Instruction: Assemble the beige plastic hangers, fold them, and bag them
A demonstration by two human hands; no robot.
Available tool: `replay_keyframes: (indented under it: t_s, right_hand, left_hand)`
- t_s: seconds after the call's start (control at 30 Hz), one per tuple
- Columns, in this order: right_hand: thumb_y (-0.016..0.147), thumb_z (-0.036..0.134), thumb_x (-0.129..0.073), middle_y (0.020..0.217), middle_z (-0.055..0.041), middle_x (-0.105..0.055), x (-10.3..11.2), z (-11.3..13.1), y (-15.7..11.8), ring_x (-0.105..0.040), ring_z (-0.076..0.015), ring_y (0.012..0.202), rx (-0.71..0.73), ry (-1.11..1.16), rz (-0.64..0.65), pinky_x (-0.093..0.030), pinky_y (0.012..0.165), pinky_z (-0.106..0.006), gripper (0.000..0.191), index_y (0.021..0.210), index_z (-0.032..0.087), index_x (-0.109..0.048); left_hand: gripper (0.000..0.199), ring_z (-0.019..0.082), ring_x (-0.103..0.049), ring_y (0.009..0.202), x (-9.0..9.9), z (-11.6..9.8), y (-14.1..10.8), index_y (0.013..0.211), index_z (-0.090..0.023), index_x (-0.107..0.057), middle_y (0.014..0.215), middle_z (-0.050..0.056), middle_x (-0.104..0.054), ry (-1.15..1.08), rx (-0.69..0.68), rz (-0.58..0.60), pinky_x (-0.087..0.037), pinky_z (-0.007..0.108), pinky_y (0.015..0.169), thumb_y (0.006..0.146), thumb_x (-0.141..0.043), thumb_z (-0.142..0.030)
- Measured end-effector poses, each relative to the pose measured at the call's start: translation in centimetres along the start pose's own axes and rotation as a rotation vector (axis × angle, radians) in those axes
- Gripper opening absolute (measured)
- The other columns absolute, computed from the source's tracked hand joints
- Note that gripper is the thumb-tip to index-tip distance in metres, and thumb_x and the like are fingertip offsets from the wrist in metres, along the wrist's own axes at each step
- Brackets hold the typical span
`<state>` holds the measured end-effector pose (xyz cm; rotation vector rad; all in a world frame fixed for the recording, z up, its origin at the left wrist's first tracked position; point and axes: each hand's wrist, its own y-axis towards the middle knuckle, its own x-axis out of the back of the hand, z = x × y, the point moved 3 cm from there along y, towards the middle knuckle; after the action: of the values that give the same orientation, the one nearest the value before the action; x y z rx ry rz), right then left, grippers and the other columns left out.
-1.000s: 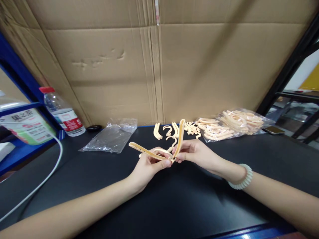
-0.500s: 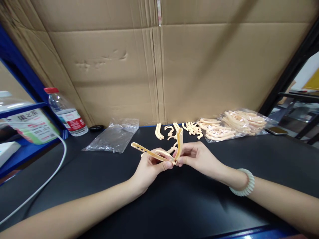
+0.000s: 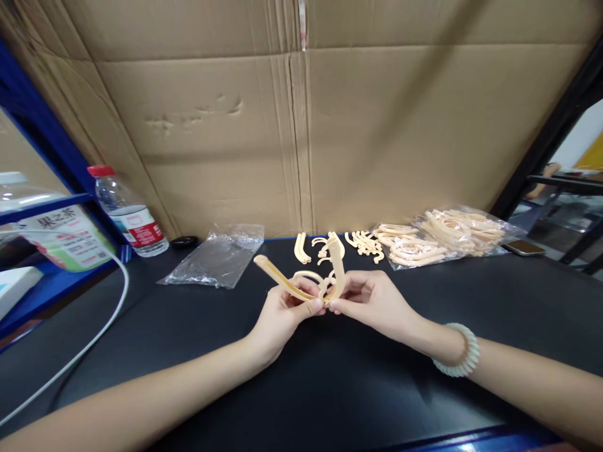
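Note:
My left hand [image 3: 287, 314] pinches a long cream plastic arm [image 3: 276, 273] that slants up to the left. A second cream arm [image 3: 337, 267], standing nearly upright, is held by my right hand [image 3: 370, 298]. The lower ends of both arms meet between my fingertips, with a cream hook [image 3: 325, 285] rising beside the joint. How the parts fit there is partly covered by my fingers. Behind my hands lie loose cream arms [image 3: 301, 248] and a cluster of small cream hooks [image 3: 365, 243].
Clear bags of cream parts [image 3: 461, 231] lie at the back right, beside a phone [image 3: 524, 248]. An empty plastic bag [image 3: 214, 257], a black object [image 3: 183, 242] and a red-capped bottle [image 3: 136, 220] stand or lie left. A white cable [image 3: 106, 326] curves across the black table [image 3: 292, 389].
The held arms have been turned, so their smoother outer sides now show instead of the slotted, hollow side. The hook between them has come into clearer view. Both hands remain nearly in place.

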<state>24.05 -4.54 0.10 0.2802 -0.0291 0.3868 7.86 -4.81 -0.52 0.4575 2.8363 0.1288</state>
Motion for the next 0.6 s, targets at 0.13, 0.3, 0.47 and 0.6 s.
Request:
replay_keyframes:
  t_s: [0.13, 0.3, 0.47, 0.6]
  right_hand:
    - [0.069, 0.030, -0.079, 0.076, -0.0021, -0.070, -0.2, -0.2, 0.0, -0.068, -0.0172, 0.071, -0.007, 0.030, -0.052, -0.058, 0.071, -0.032, 0.018, 0.073, 0.018, -0.065]
    - [0.071, 0.032, -0.078, 0.074, -0.0026, -0.067, -0.2, -0.4, 0.3, -0.065, -0.0154, 0.067, -0.028, 0.029, -0.062, -0.057, 0.066, -0.031, 0.020, 0.076, 0.017, -0.065]
    - [0.069, 0.026, -0.080, 0.075, 0.0022, -0.061, 2.6, 1.1, 1.2, -0.059, -0.0102, 0.066, 0.004, 0.177, -0.100, -0.051, 0.055, -0.020, 0.021, 0.082, 0.019, -0.065]
    - [0.069, 0.026, -0.081, 0.067, 0.0041, -0.059, 6.2, 2.4, 2.3, -0.056, -0.0069, 0.055, -0.041, 0.148, -0.051, -0.050, 0.055, -0.020, 0.019, 0.074, 0.018, -0.064]
  left_hand:
    - [0.026, 0.013, -0.064, 0.065, 0.0, 0.1, 0.0, 0.074, -0.014, -0.063, 0.070, -0.001, -0.065, 0.003, 0.028, -0.008, -0.053, 0.025, 0.068, 0.064, -0.085, -0.025]
    - [0.028, 0.013, -0.066, 0.067, -0.2, 0.1, -0.1, 0.080, -0.015, -0.062, 0.071, 0.000, -0.067, 0.011, 0.065, -0.031, -0.054, 0.025, 0.068, 0.066, -0.084, -0.026]
    - [0.026, 0.009, -0.060, 0.056, 0.6, -1.9, 0.8, 0.079, -0.015, -0.060, 0.063, -0.003, -0.062, 0.080, 0.022, -0.054, -0.051, 0.018, 0.054, 0.069, -0.082, -0.026]
    - [0.023, 0.008, -0.063, 0.060, 2.5, -4.1, 2.4, 0.072, -0.014, -0.061, 0.065, -0.001, -0.064, 0.041, 0.005, -0.093, -0.052, 0.015, 0.058, 0.067, -0.082, -0.020]
